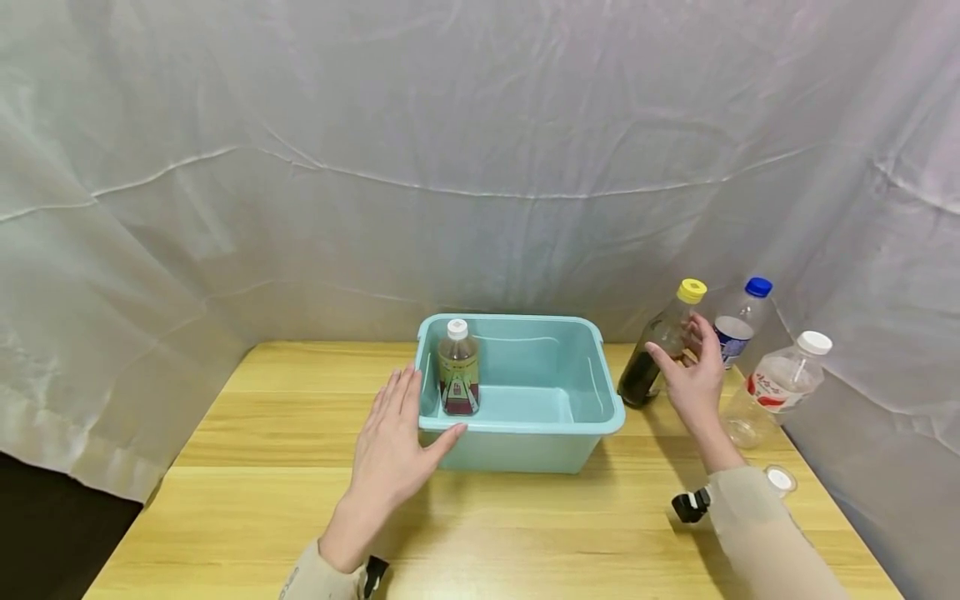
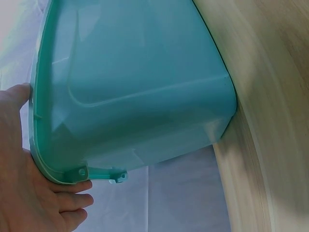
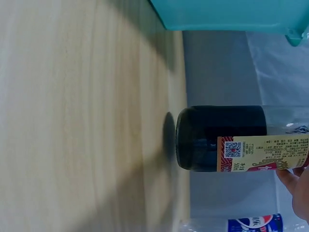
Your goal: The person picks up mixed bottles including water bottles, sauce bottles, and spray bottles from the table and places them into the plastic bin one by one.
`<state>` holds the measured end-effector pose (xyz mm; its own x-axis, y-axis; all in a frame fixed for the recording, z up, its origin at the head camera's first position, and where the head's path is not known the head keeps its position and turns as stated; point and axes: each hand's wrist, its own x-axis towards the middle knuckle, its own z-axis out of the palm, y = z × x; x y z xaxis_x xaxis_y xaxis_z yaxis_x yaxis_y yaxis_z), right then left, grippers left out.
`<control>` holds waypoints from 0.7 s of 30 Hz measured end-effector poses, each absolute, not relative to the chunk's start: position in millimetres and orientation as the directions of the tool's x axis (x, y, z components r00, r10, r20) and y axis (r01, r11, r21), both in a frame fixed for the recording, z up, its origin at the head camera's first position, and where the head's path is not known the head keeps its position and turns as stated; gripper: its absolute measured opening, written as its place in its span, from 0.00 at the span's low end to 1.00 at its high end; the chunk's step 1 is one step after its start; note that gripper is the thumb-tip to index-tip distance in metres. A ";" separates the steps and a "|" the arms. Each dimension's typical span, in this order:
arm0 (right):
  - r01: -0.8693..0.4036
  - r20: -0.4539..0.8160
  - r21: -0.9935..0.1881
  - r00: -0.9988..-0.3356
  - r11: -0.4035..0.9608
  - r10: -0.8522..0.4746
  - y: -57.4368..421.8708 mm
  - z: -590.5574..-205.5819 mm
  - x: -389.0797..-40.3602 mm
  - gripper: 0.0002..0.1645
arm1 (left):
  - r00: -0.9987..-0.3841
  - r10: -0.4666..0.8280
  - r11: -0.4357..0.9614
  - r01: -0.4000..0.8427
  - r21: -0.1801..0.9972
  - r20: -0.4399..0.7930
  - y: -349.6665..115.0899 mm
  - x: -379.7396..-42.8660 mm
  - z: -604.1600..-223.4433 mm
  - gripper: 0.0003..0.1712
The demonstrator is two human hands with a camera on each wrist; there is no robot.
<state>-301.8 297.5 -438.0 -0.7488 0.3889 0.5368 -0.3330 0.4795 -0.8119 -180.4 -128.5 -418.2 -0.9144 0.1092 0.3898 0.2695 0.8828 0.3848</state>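
1. At the table's point(image 1: 525, 533) right side, the dark bottle point(image 1: 640, 379) is being held by the right hand point(image 1: 696, 375), between thumb and fingers; whether its base is touching the wood cannot be told.
2. At the tub's point(image 1: 525, 428) left end, the rim is being touched by the left hand point(image 1: 393, 442), fingers extended, thumb spread wide; nothing is being gripped.
3. Inside the tub, the green-labelled bottle point(image 1: 459, 379) is being housed upright, near the left wall.
4. A slip is being judged possible: a smooth, part-filled bottle is being managed by one hand.
5. Toppling is being rated likelier: the blue-capped bottle point(image 1: 733, 329) and red-labelled bottle point(image 1: 780, 383) are being closely neighboured by that hand and wrist, and could be clipped by a rightward swing.
6. The tub could be shoved if its right rim were caught by a low base.
7. Both those bottles are being hemmed in by the right edge and sheet point(image 1: 885, 350).
8. Between dark bottle and tub, only a narrow gap is being left; wider room is being offered above the tub's right part.
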 end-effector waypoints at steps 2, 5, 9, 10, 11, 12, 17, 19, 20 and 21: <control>-0.342 0.545 -0.809 -0.742 0.478 0.390 297.3 -434.5 -299.5 0.47 | -0.913 0.110 0.882 0.272 0.385 0.392 -128.3 -180.6 -418.2 0.60; -0.363 0.558 -0.805 -0.734 0.469 0.388 296.4 -427.9 -295.3 0.47 | -0.911 0.111 0.881 0.274 0.384 0.396 -128.3 -180.8 -418.4 0.60; -0.397 0.593 -0.784 -0.706 0.477 0.388 294.7 -417.1 -288.9 0.47 | -0.911 0.110 0.881 0.275 0.386 0.397 -128.5 -181.2 -418.8 0.60; -0.406 0.604 -0.777 -0.696 0.480 0.388 294.2 -414.2 -287.4 0.47 | -0.911 0.110 0.881 0.275 0.386 0.398 -128.5 -181.3 -418.9 0.60; -0.419 0.616 -0.770 -0.686 0.481 0.387 293.7 -411.3 -285.8 0.47 | -0.911 0.110 0.881 0.275 0.385 0.398 -128.6 -181.4 -419.0 0.59; -0.436 0.629 -0.761 -0.675 0.481 0.385 293.3 -408.5 -284.5 0.47 | -0.911 0.110 0.881 0.275 0.384 0.398 -128.6 -181.5 -419.1 0.59; -0.516 0.673 -0.734 -0.641 0.442 0.368 291.6 -394.4 -278.3 0.47 | -0.909 0.110 0.882 0.275 0.382 0.401 -128.5 -181.4 -419.7 0.59; -0.518 0.685 -0.722 -0.628 0.458 0.369 291.0 -388.3 -275.4 0.48 | -0.909 0.110 0.883 0.276 0.380 0.403 -128.5 -181.4 -419.9 0.59; -0.518 0.691 -0.716 -0.622 0.468 0.369 290.6 -385.3 -273.8 0.48 | -0.909 0.111 0.883 0.276 0.380 0.402 -128.5 -181.4 -420.0 0.60; -0.526 0.702 -0.705 -0.613 0.476 0.361 290.8 -382.4 -272.5 0.48 | -0.909 0.112 0.884 0.276 0.379 0.402 -128.5 -181.4 -420.1 0.60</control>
<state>-272.5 290.8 -382.4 -0.6135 0.3614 0.7021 -0.5260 0.4762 -0.7047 -181.4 -128.5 -420.1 -0.9089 0.1116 0.4017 0.2758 0.8835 0.3785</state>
